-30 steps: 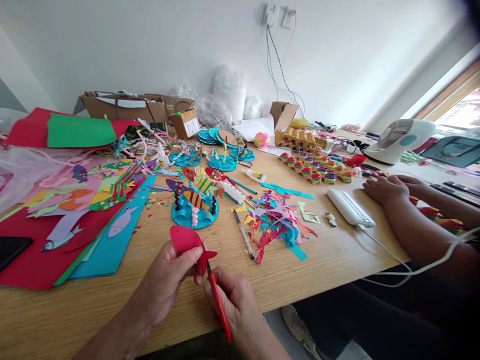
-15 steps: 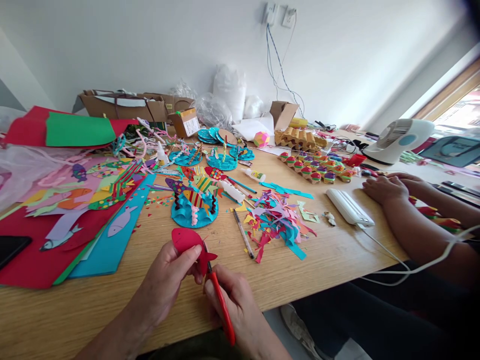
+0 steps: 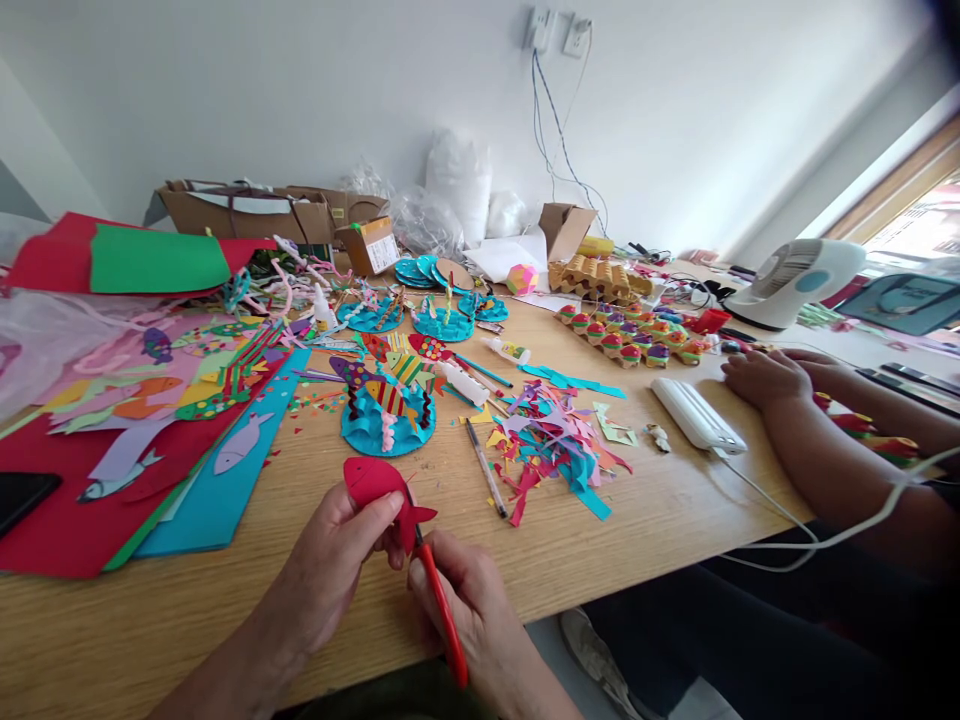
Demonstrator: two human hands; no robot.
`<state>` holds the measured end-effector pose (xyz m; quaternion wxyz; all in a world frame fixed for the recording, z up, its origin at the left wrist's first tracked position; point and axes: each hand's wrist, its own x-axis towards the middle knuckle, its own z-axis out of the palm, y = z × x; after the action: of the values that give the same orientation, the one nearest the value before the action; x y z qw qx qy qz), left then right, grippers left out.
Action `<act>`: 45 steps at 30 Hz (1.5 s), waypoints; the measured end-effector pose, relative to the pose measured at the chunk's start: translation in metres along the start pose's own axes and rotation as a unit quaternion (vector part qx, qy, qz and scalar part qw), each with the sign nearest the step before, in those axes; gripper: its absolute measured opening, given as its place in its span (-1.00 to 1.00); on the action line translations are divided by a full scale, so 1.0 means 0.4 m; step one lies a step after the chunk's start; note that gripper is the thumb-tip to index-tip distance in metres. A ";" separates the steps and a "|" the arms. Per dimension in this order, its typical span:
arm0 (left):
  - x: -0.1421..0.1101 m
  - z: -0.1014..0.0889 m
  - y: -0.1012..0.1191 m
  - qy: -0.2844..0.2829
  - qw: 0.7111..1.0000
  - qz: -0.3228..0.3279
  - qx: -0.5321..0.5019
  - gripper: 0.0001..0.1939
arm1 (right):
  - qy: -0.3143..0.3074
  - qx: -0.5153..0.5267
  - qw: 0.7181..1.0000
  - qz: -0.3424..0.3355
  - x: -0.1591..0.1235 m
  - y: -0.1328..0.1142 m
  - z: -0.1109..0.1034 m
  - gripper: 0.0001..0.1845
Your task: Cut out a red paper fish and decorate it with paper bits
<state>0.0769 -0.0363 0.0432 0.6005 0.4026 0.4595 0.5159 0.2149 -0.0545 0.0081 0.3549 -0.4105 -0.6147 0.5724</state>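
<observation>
Between thumb and fingers, my left hand [image 3: 341, 545] pinches a red paper fish [image 3: 369, 482] with a drawn eye and gill line. My right hand [image 3: 465, 590] is closed around the red handles of a pair of scissors [image 3: 444, 618]. The scissor blades lie against the fish near its tail, partly hidden by the paper. Just beyond the fish sits a blue scalloped paper plate [image 3: 360, 437] with patterned paper fish [image 3: 391, 400] standing on it. A pen [image 3: 487, 468] and a heap of paper scraps [image 3: 559, 440] lie to the right.
Coloured paper sheets [image 3: 67, 520] with fish cutouts are stacked at left. Glue bottles [image 3: 506, 350], a painted egg carton [image 3: 634, 335] and a white power bank [image 3: 697, 415] with a cable stand farther right. Another person's forearms [image 3: 832, 450] rest at the right, near a fan [image 3: 799, 280].
Almost nothing differs. The scissor handles have shifted slightly to the right, and both hands keep their holds on the fish and the scissors.
</observation>
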 end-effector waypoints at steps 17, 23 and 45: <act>-0.002 0.000 0.001 0.014 1.000 -0.011 -0.009 -0.76 | -0.006 -0.015 1.000 0.016 0.001 -0.002 -0.002 -0.52; 0.004 -0.005 0.003 0.027 1.000 0.009 -0.001 -0.77 | 0.004 -0.033 0.999 0.022 0.000 0.001 -0.002 -0.55; -0.002 -0.005 0.014 -0.007 1.000 0.000 0.022 -0.76 | -0.011 -0.011 1.000 0.016 -0.005 -0.004 -0.003 -0.60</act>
<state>0.0735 -0.0364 0.0480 0.5947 0.4191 0.4670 0.5026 0.2168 -0.0559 0.0100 0.3339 -0.4178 -0.6181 0.5761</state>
